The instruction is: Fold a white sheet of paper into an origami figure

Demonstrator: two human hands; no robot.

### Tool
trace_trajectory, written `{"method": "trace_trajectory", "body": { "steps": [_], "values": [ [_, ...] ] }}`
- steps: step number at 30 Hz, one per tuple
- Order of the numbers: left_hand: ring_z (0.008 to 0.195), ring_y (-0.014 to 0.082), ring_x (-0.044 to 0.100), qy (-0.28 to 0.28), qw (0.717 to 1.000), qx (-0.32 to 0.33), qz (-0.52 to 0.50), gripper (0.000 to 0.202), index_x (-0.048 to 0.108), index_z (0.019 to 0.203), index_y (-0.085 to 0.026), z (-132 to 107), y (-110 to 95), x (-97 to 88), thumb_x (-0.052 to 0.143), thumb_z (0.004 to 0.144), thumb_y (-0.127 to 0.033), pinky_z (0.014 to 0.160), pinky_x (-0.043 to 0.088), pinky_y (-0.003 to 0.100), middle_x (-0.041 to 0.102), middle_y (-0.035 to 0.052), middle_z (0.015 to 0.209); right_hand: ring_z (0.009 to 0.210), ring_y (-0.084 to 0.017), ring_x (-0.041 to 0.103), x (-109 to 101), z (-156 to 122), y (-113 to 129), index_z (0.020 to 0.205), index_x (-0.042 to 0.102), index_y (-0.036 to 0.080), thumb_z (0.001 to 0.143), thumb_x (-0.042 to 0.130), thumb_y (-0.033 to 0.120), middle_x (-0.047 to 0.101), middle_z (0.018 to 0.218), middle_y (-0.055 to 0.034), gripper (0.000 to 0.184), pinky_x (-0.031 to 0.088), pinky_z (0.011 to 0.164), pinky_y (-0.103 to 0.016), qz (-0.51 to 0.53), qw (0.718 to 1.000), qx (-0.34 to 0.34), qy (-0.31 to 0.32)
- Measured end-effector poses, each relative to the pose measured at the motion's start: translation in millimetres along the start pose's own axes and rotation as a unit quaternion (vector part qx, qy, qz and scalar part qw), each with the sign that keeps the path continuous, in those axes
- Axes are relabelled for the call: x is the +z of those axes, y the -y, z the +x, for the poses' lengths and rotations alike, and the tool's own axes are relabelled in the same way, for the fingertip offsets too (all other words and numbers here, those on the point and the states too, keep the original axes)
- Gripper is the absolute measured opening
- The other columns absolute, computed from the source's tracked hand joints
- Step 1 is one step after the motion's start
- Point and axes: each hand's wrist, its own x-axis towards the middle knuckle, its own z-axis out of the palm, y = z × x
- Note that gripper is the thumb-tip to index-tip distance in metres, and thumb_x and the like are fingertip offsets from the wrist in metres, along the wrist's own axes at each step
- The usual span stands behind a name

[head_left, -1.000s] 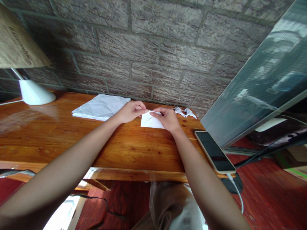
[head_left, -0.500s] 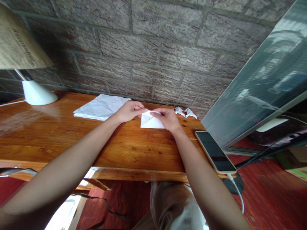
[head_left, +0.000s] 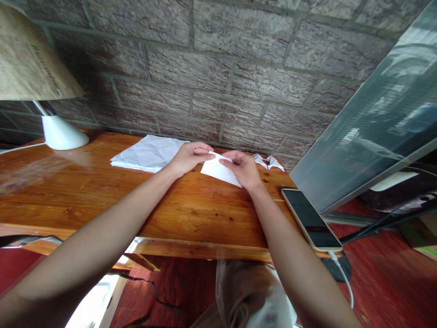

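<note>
A small folded white sheet of paper is held up between my two hands over the wooden table. My left hand pinches its upper left corner between thumb and fingers; a ring shows on one finger. On the right side, my right hand grips the top edge, thumb in front and fingers curled behind. Beside my left hand lies a stack of creased white paper. Just past my right hand sit small folded paper pieces.
A phone with a white cable lies at the table's right edge. At the left stands a lamp with a printed shade. Behind the wooden table rises a brick wall; a translucent panel borders the right.
The folded paper has tilted, its lower edge now sloping down to the right, and its diagonal fold line no longer shows. Both hands keep hold of it. The whole view has shifted slightly.
</note>
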Motion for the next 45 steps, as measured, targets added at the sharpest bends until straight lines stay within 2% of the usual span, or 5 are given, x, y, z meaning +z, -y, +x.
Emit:
{"method": "trace_trajectory", "body": {
  "steps": [17,23,29,41,45],
  "values": [
    [0.076,0.0167,0.067,-0.028,0.993,-0.065,-0.096,0.047,0.076,0.077,-0.014,-1.0,-2.2,6.4,0.097,0.045,-0.040,0.078,0.054,0.032,0.074,0.0053,0.080,0.076,-0.018,0.067,1.0,-1.3,2.1,0.088,0.073,0.021,0.069,0.081,0.049,0.077,0.088,-0.0036,0.035,0.052,0.074,-0.031,-0.007,1.000,-0.004,-0.003],
    [0.071,0.0158,0.065,-0.045,0.994,-0.048,-0.091,0.045,0.074,0.077,-0.015,-1.8,-1.9,8.2,0.095,0.047,-0.040,0.071,0.052,0.031,0.074,0.0039,0.077,0.068,-0.016,0.064,2.3,-2.4,4.0,0.086,0.072,0.021,0.068,0.082,0.050,0.076,0.079,-0.0026,0.035,0.049,0.063,-0.028,-0.007,1.000,0.009,-0.005],
    [0.062,0.0129,0.060,-0.063,0.995,-0.005,-0.079,0.043,0.074,0.085,-0.017,3.6,6.4,5.2,0.092,0.053,-0.039,0.058,0.043,0.024,0.072,0.0016,0.072,0.074,-0.018,0.068,2.9,-3.4,5.8,0.083,0.071,0.020,0.066,0.085,0.049,0.076,0.082,-0.0040,0.036,0.053,0.072,-0.031,0.007,1.000,-0.004,0.001],
    [0.069,0.0152,0.063,-0.078,0.994,0.026,-0.070,0.049,0.072,0.090,-0.016,5.2,9.1,5.3,0.089,0.056,-0.048,0.063,0.046,0.026,0.075,0.0034,0.081,0.074,-0.017,0.067,0.1,-4.3,11.3,0.082,0.070,0.020,0.066,0.084,0.050,0.075,0.080,-0.0025,0.038,0.051,0.075,-0.031,0.038,0.999,0.014,0.009],
    [0.070,0.0156,0.064,-0.055,0.997,0.054,-0.006,0.046,0.073,0.088,-0.016,4.1,7.5,4.5,0.086,0.061,-0.052,0.065,0.048,0.027,0.075,0.0039,0.080,0.069,-0.015,0.064,-1.2,-2.6,9.7,0.083,0.070,0.020,0.066,0.084,0.050,0.074,0.077,-0.0006,0.037,0.050,0.070,-0.028,0.051,0.998,0.017,-0.014]
  ]
}}
